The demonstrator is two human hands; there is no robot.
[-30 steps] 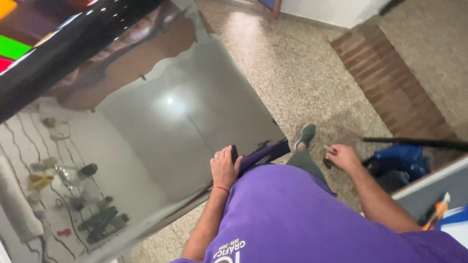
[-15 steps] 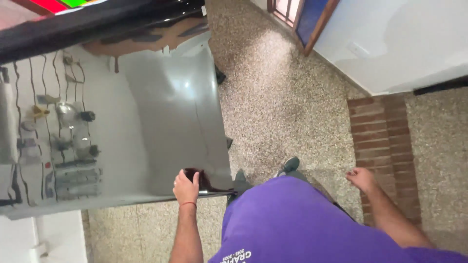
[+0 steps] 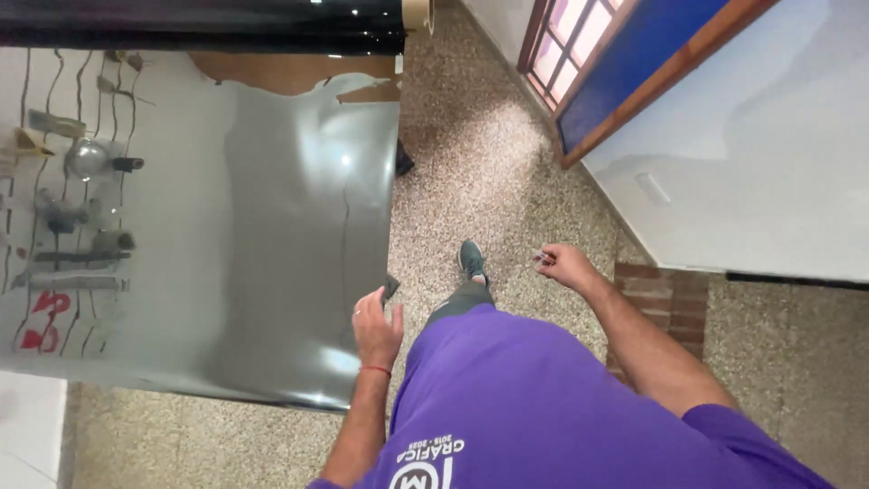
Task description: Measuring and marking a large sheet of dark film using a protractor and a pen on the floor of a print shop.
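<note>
Head view, looking straight down: the left hand rests with fingers spread loosely on the right edge of a large glossy grey reflective sheet, gripping nothing. That sheet fills the frame from 9 to 11 o'clock, lying over the speckled terrazzo floor. At 3 o'clock of it, the right hand pinches something small (too blurred to identify). A grey sneaker sits between both hands.
</note>
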